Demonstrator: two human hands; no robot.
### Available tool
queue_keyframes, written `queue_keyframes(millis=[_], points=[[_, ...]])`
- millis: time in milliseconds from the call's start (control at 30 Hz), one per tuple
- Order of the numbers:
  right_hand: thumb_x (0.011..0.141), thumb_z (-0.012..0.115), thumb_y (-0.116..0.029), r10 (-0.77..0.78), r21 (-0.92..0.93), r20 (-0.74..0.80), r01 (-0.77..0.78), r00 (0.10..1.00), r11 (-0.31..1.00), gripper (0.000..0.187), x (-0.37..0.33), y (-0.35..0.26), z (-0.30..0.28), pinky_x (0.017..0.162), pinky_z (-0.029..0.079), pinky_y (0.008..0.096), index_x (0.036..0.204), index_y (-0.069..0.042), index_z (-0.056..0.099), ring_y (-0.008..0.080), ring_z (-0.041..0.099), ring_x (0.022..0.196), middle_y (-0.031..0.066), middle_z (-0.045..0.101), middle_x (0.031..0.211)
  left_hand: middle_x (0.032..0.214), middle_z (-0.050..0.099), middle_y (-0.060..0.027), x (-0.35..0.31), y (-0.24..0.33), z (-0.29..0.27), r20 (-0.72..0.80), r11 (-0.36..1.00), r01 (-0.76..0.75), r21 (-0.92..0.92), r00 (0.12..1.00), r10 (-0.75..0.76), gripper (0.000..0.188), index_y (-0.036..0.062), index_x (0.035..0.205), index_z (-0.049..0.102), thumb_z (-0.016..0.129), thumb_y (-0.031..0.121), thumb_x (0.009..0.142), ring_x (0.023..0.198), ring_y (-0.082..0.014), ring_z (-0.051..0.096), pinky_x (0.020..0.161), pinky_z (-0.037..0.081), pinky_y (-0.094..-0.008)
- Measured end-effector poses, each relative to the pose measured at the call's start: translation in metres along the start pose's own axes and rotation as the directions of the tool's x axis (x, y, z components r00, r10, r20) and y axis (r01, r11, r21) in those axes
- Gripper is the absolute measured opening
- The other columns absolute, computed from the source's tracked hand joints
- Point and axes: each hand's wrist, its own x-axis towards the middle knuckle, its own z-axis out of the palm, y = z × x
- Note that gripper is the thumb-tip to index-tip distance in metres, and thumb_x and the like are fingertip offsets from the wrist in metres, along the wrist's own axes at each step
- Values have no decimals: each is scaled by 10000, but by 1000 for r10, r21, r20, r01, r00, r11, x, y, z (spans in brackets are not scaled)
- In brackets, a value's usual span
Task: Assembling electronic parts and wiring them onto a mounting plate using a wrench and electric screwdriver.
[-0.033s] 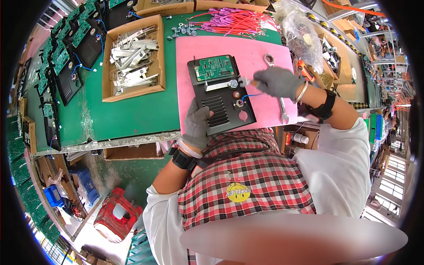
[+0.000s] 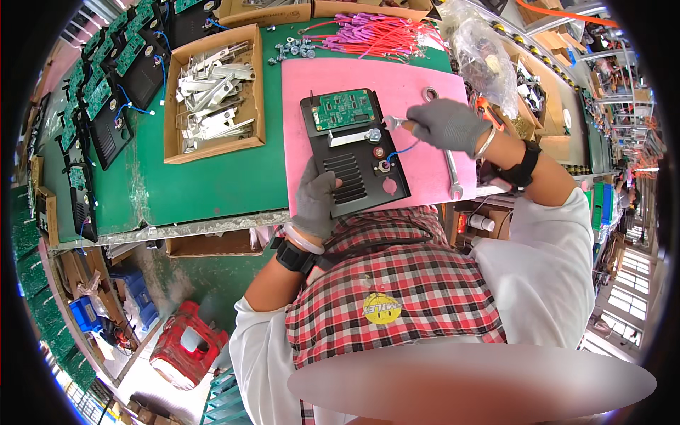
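A black metal panel (image 2: 361, 173) with vent slots lies tilted on a pink mat (image 2: 297, 81). It carries a green circuit board (image 2: 345, 109), a silver bracket (image 2: 348, 138) with a hex bolt (image 2: 373, 134) at its right end, and a round connector with a blue wire (image 2: 404, 151). My left hand (image 2: 316, 198) is closed on the panel's lower left edge, thumb on top. Above the mat, right of the bolt, my right hand (image 2: 448, 126) grips a wrench (image 2: 395, 122); its open jaw points left, apart from the bolt. A second wrench (image 2: 453, 173) lies partly beneath that hand.
Left of the mat, a cardboard box (image 2: 172, 134) holds silver brackets. Loose bolts (image 2: 294, 49) and red-purple wires (image 2: 368, 34) lie behind the mat. Several panels with boards (image 2: 106, 131) line the green table's left side. An orange-handled tool (image 2: 489, 113) and a plastic bag (image 2: 485, 64) are at the right.
My right hand and the wrench have shifted slightly up, and the wrench's jaw has drawn a little away from the bolt. My left hand and the panel stay in place.
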Motion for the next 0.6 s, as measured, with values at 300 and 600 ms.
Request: queue_keyframes(millis=[300, 600], points=[[816, 501, -333, -181, -214, 157, 212, 971, 953, 258, 21, -6, -9, 639, 445, 423, 921, -137, 633, 269, 597, 712, 75, 615, 698, 1017, 556, -111, 2, -3, -4, -14, 999, 23, 34, 1000, -23, 534, 11, 1198, 407, 396, 28, 664, 877, -204, 598, 763, 535, -332], [751, 550, -303, -119, -132, 310, 167, 943, 977, 231, 44, -10, -26, 598, 452, 365, 886, -161, 673, 216, 593, 629, 39, 612, 631, 1026, 555, -121, 3, -4, -6, -10, 999, 10, 45, 1000, -9, 543, 8, 1206, 398, 409, 41, 664, 888, -208, 599, 771, 534, -336]])
